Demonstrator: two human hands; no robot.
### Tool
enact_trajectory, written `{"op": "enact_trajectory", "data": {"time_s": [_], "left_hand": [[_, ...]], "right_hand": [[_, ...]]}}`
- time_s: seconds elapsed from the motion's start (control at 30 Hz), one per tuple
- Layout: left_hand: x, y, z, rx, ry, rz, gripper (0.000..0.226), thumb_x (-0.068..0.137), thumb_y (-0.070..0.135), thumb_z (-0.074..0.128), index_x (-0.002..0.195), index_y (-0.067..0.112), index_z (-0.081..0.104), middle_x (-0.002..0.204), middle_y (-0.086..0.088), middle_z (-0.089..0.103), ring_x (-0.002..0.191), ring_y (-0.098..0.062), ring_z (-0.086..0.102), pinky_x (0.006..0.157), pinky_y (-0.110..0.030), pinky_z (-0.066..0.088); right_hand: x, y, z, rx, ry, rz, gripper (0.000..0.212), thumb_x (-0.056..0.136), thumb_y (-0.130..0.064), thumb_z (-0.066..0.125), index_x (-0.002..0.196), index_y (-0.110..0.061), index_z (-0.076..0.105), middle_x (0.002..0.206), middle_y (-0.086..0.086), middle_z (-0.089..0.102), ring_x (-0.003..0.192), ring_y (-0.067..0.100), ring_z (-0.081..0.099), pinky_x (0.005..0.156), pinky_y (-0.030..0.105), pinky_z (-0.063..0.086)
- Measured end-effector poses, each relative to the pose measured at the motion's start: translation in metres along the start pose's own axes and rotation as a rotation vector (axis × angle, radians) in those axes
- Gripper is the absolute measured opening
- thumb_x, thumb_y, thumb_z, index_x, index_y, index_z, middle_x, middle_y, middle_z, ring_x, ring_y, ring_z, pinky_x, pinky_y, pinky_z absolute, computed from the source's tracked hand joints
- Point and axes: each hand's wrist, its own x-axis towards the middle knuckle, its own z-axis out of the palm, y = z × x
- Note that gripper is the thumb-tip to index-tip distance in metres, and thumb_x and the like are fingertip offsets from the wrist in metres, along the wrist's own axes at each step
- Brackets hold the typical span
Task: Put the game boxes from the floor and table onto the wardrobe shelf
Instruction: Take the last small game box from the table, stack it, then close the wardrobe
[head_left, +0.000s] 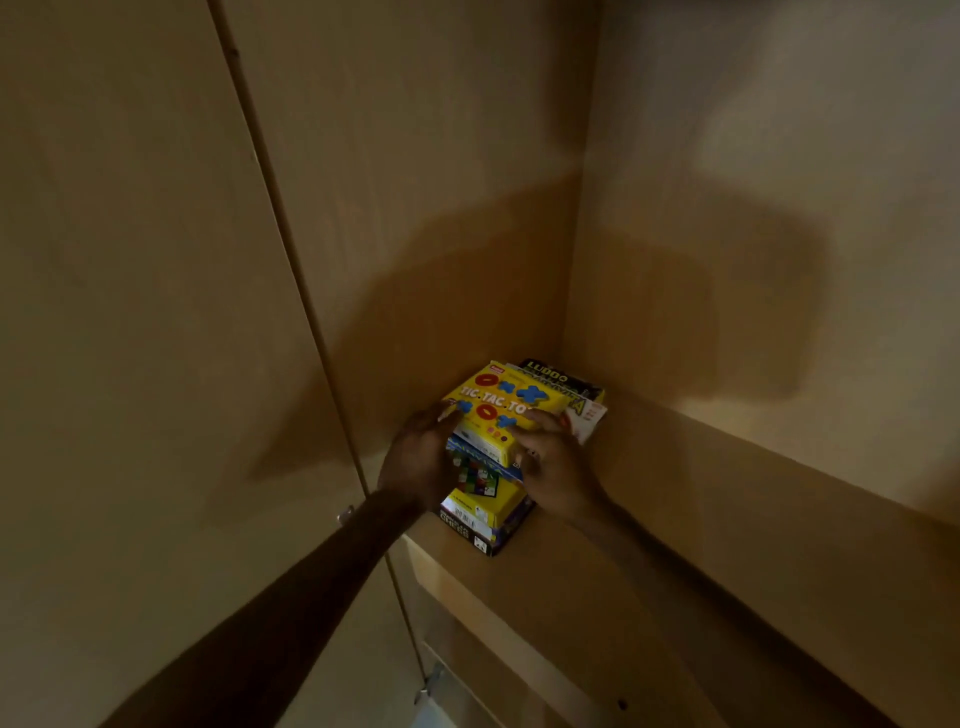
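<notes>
left hand curls its fingers round the left edge of the yellow tic tac toe box, topmost of a stack in the shelf corner; right hand pinches its right end. lower boxes are half hidden, dim.

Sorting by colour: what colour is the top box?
The top box is yellow; head view.

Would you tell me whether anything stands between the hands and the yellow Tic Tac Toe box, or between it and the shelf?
Nothing visible blocks the hands: the left hand and right hand both hold the Tic Tac Toe box at its sides. It lies atop the stack of game boxes on the wardrobe shelf.
</notes>
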Motion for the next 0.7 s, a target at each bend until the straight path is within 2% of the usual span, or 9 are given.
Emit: {"op": "enact_trajectory", "data": {"time_s": [0.1, 0.23, 0.3, 0.37, 0.4, 0.5, 0.57, 0.63, 0.7], "left_hand": [[-0.003, -0.001, -0.001, -0.010, -0.055, -0.020, 0.076, 0.085, 0.018, 0.063, 0.152, 0.023, 0.028, 0.159, -0.007, 0.028, 0.143, -0.030, 0.027, 0.115, -0.035, 0.030], [-0.005, -0.002, 0.000, -0.072, -0.092, -0.076, 0.074, 0.088, 0.017, 0.057, 0.153, 0.025, 0.024, 0.161, -0.006, 0.023, 0.146, -0.027, 0.022, 0.115, -0.034, 0.030], [-0.011, 0.000, 0.005, -0.191, -0.065, -0.140, 0.067, 0.089, 0.016, 0.057, 0.150, 0.021, 0.030, 0.155, -0.005, 0.035, 0.141, -0.025, 0.035, 0.111, -0.033, 0.037], [-0.023, 0.010, 0.011, -0.377, 0.019, -0.224, 0.057, 0.089, 0.016, 0.059, 0.143, 0.018, 0.042, 0.139, -0.003, 0.054, 0.126, -0.020, 0.053, 0.101, -0.033, 0.048], [-0.031, 0.015, 0.013, -0.447, 0.063, -0.253, 0.051, 0.089, 0.017, 0.060, 0.138, 0.016, 0.048, 0.129, 0.001, 0.060, 0.118, -0.017, 0.058, 0.095, -0.030, 0.051], [-0.059, 0.030, 0.017, -0.612, 0.098, -0.294, 0.040, 0.088, 0.021, 0.066, 0.126, 0.011, 0.058, 0.107, 0.005, 0.067, 0.097, -0.013, 0.065, 0.081, -0.026, 0.052], [-0.088, 0.036, 0.019, -0.685, 0.085, -0.282, 0.040, 0.086, 0.019, 0.065, 0.125, 0.010, 0.060, 0.109, -0.001, 0.069, 0.093, -0.013, 0.066, 0.081, -0.030, 0.054], [-0.118, 0.040, 0.020, -0.726, 0.056, -0.262, 0.034, 0.088, 0.009, 0.066, 0.122, 0.010, 0.062, 0.105, 0.000, 0.070, 0.089, -0.010, 0.067, 0.082, -0.028, 0.053], [-0.145, 0.042, 0.023, -0.765, 0.024, -0.242, 0.030, 0.087, 0.003, 0.065, 0.115, 0.013, 0.065, 0.100, 0.004, 0.071, 0.083, -0.004, 0.067, 0.077, -0.019, 0.052]], "right_hand": [[0.005, -0.003, 0.004, 0.003, -0.003, -0.003, 0.045, 0.093, 0.000, 0.051, 0.138, -0.006, 0.052, 0.155, 0.007, 0.029, 0.145, 0.022, 0.025, 0.104, 0.021, 0.035], [0.004, 0.001, 0.006, 0.030, -0.014, -0.026, 0.050, 0.091, 0.004, 0.049, 0.140, -0.008, 0.049, 0.157, 0.005, 0.027, 0.145, 0.022, 0.026, 0.108, 0.028, 0.040], [-0.001, 0.005, 0.006, 0.047, -0.010, -0.050, 0.055, 0.090, 0.006, 0.049, 0.143, -0.012, 0.047, 0.158, 0.004, 0.024, 0.147, 0.020, 0.021, 0.111, 0.032, 0.040], [-0.010, 0.005, 0.002, 0.048, 0.026, -0.061, 0.056, 0.090, 0.007, 0.050, 0.143, -0.010, 0.046, 0.158, 0.006, 0.026, 0.146, 0.015, 0.016, 0.111, 0.025, 0.033], [-0.015, 0.004, -0.001, 0.061, 0.068, -0.067, 0.054, 0.090, 0.006, 0.052, 0.141, -0.008, 0.047, 0.154, 0.008, 0.031, 0.145, 0.016, 0.020, 0.109, 0.022, 0.031], [-0.042, -0.001, -0.007, 0.225, 0.189, -0.013, 0.043, 0.090, 0.001, 0.057, 0.132, -0.007, 0.057, 0.133, 0.006, 0.054, 0.125, 0.013, 0.049, 0.101, 0.024, 0.045], [-0.074, -0.010, -0.010, 0.369, 0.189, 0.115, 0.036, 0.091, -0.003, 0.058, 0.126, -0.011, 0.062, 0.116, -0.002, 0.065, 0.105, 0.006, 0.061, 0.085, 0.011, 0.049], [-0.112, -0.019, -0.007, 0.420, 0.208, 0.252, 0.031, 0.091, -0.006, 0.060, 0.120, -0.014, 0.065, 0.099, -0.005, 0.069, 0.090, 0.007, 0.065, 0.076, 0.005, 0.045], [-0.150, -0.025, -0.001, 0.431, 0.234, 0.340, 0.026, 0.089, -0.004, 0.062, 0.111, -0.015, 0.068, 0.086, -0.008, 0.068, 0.080, 0.006, 0.063, 0.077, 0.015, 0.046]]}}
